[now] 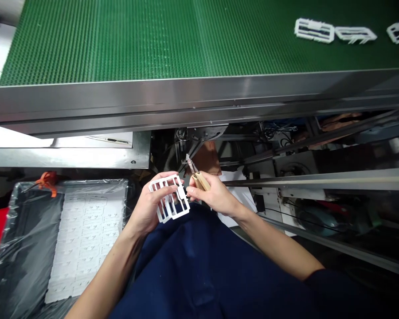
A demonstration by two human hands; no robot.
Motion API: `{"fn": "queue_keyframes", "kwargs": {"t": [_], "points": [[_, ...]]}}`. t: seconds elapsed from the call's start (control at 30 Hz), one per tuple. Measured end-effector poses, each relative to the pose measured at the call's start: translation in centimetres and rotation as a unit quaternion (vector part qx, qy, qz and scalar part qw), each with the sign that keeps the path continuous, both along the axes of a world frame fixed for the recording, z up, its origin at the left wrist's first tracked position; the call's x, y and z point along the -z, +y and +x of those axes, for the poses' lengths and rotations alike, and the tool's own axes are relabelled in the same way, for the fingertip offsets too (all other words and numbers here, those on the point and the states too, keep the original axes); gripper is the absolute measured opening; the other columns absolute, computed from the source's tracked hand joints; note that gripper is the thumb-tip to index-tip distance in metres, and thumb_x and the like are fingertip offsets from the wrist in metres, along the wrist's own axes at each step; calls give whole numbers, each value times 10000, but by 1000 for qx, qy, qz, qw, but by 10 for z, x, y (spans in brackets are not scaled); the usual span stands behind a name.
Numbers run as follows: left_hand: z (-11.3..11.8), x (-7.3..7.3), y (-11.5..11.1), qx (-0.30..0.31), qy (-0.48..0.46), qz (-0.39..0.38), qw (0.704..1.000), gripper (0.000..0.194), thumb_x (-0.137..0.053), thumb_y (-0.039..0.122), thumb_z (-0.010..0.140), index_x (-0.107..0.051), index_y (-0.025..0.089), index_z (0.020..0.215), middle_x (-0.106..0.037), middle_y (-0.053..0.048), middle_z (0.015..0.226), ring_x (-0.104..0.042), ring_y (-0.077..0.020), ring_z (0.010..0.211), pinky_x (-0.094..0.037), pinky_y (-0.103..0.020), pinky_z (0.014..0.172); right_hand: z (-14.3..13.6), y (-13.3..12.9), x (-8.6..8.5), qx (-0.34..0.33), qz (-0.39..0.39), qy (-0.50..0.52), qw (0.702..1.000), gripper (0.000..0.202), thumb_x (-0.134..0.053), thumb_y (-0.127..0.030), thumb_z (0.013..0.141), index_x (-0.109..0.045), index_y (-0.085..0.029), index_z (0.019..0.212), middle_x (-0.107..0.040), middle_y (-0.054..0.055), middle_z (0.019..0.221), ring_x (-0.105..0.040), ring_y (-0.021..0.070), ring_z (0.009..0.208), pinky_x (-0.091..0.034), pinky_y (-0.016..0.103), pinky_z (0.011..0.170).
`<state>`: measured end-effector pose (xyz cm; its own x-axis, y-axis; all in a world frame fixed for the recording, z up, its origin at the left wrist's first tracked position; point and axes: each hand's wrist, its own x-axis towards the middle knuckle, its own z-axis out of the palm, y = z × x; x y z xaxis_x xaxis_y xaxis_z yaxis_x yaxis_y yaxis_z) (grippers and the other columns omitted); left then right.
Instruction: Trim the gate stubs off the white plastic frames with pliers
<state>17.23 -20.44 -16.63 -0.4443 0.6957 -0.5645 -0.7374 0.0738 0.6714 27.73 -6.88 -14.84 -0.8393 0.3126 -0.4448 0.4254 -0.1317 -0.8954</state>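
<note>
My left hand (148,201) grips white plastic frames (176,199), at least two of them overlapping, with the thumb across their front. Just to the right, my right hand (216,192) is closed around the tan handles of pliers or cutters (199,178), whose metal tips point up and to the left. The fingertips of my right hand are close to the right edge of the frames; whether they touch is hard to tell. Both hands are in front of the dark blue clothing, below the conveyor's metal edge.
Several white frames (314,31) lie on the green conveyor belt (119,40) at the upper right. A plastic-lined bin (29,239) with a white sheet (86,235) stands lower left. Metal bars (319,178) and machinery fill the right side.
</note>
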Motion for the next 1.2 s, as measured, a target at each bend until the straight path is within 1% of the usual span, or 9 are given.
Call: {"fn": "queue_keyframes", "kwargs": {"t": [0.2,0.3,0.4,0.5,0.57,0.67,0.77,1.07,1.2], "points": [[1,7,-3,-38,-2,16,999,357,-686,148,699,-589,163,1042,-666,-61,967,-628,-146,727,-504,-227,653,0,-13,5,1,56,-7,998,251,-677,-307,683,-486,-174,778,-518,-41,707,-471,81,620,-396,220,593],[1,9,-3,-54,-18,27,998,334,-681,151,712,-590,165,1033,-671,-57,959,-632,-149,739,-510,-231,666,-2,-20,6,23,48,-2,999,252,-667,-320,690,-482,-174,778,-502,-40,704,-465,83,629,-392,219,593],[-1,9,-4,-76,-64,38,994,269,-631,267,781,-603,150,1022,-680,-72,940,-641,-159,733,-525,-250,672,-5,-23,6,38,26,11,999,258,-678,-300,674,-478,-172,774,-489,-40,704,-460,84,634,-393,219,600],[-3,11,-5,-89,-123,61,987,368,-506,428,854,-616,124,1029,-689,-96,922,-655,-179,715,-544,-291,680,-6,-25,7,45,-2,23,999,269,-691,-293,665,-478,-172,777,-478,-41,700,-457,86,631,-393,224,606],[-3,12,-6,-84,-152,82,981,412,-457,463,872,-615,123,1044,-691,-104,935,-665,-204,756,-549,-322,705,-7,-27,9,54,-20,24,998,278,-700,-292,663,-481,-170,783,-484,-37,717,-466,91,649,-399,231,624],[-3,14,-7,-73,-182,108,975,414,-425,460,890,-618,127,1042,-694,-105,951,-666,-227,821,-549,-348,735,-8,-31,13,74,-44,24,996,293,-716,-283,650,-490,-166,796,-523,-13,804,-492,102,710,-417,242,676],[-4,15,-8,-72,-194,121,971,420,-394,453,905,-625,124,1025,-697,-101,944,-666,-224,828,-547,-347,746,-8,-33,16,82,-58,21,995,299,-722,-283,644,-497,-168,805,-539,-3,842,-509,113,757,-428,248,719],[-7,21,-14,-75,-217,128,965,408,-398,433,908,-628,117,1027,-704,-96,889,-664,-229,823,-553,-347,728,-14,-41,14,99,-73,13,992,287,-725,-229,626,-507,-166,801,-538,-21,791,-499,94,696,-421,229,670],[-9,31,-13,-84,-234,100,963,379,-432,423,896,-628,123,1019,-703,-88,850,-664,-205,743,-555,-331,695,-13,-43,19,99,-66,1,993,270,-717,-242,633,-508,-173,789,-526,-36,739,-480,81,632,-403,215,599]]}}
